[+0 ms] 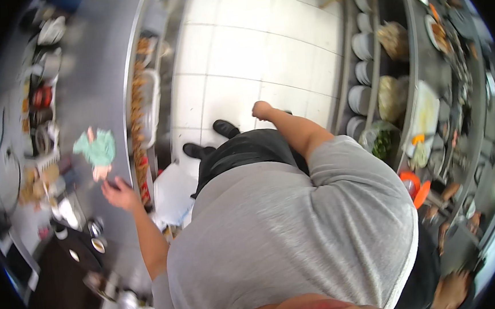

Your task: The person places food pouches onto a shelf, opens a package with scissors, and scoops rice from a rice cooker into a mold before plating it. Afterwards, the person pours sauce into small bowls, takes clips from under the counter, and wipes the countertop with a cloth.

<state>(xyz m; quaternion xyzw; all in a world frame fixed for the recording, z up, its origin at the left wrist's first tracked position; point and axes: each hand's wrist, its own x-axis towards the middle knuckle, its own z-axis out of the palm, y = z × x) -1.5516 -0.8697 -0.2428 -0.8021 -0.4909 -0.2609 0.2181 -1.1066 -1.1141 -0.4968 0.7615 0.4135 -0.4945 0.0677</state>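
Note:
My left hand reaches over the edge of the metal counter, fingers apart, with nothing clearly held. Just beyond its fingertips lies a crumpled green cloth, with small pinkish patches at its ends that I cannot make out. In front of my body, over the white tiled floor, my right hand is curled into a fist with nothing visible in it.
Stacked plates and bagged food fill the right shelves. Above them are a cutting board and an orange container. A co-worker is at lower right. A white bin stands by the left counter.

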